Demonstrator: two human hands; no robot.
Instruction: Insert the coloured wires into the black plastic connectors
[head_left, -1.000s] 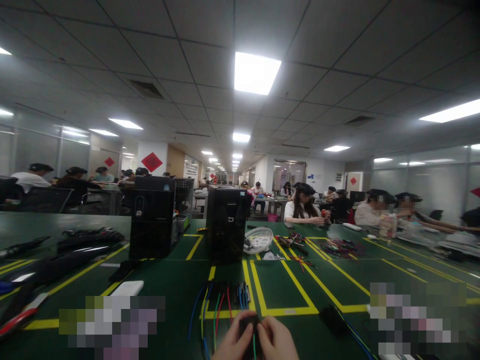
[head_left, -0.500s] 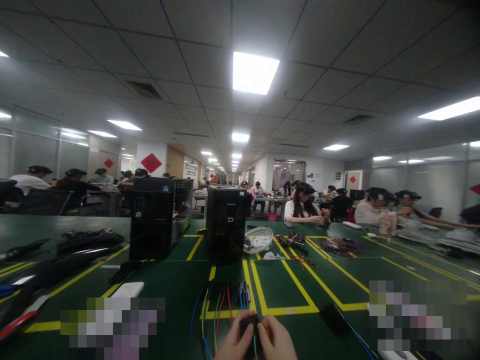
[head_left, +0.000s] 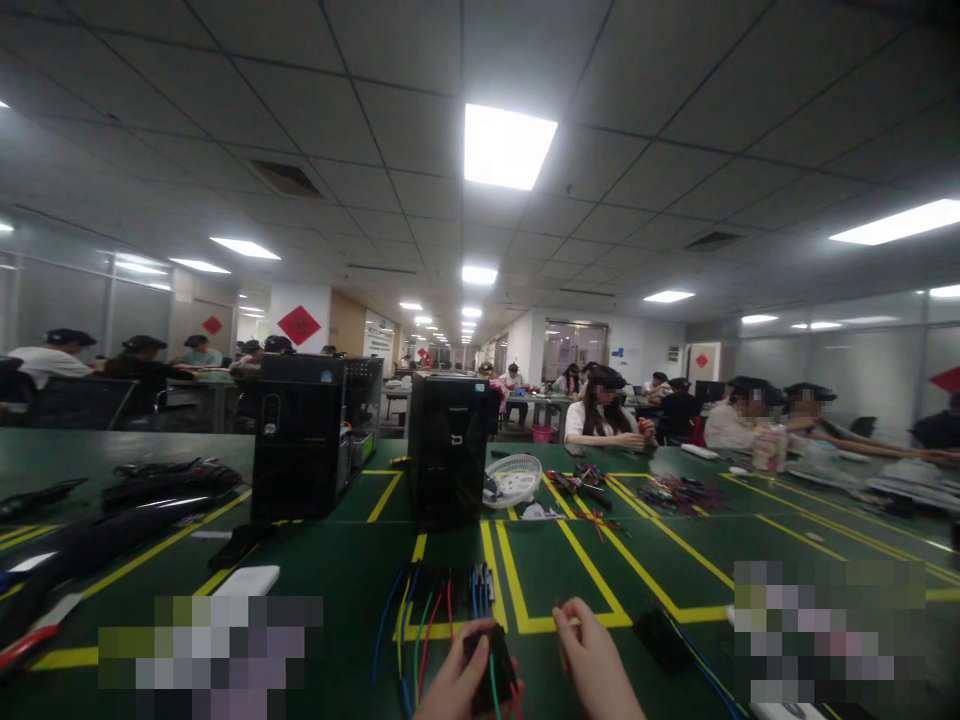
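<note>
My left hand point(head_left: 459, 678) is closed around a small black block point(head_left: 501, 662), with a green wire point(head_left: 493, 680) and a red wire point(head_left: 514, 700) running down from it. To the right, my right hand point(head_left: 589, 655) is raised off the block, thumb and forefinger pinched together. Whatever is at those fingertips is too small to make out. Just beyond my left hand lies a row of dark connectors with blue, yellow, green and red wires point(head_left: 429, 635). Another black block point(head_left: 661, 640) with blue and green wires rests right of my right hand.
Two black computer towers point(head_left: 448, 460) point(head_left: 294, 450) stand across the green table point(head_left: 555, 570), marked with yellow tape. A white basket point(head_left: 517, 482) and wire bundles point(head_left: 679, 494) lie farther back. Red-handled pliers point(head_left: 30, 645) are at left. A person point(head_left: 604, 420) sits opposite.
My right hand has come away from the black block and moved right, fingers still pinched. My left hand keeps the block, and a red wire now shows below it.
</note>
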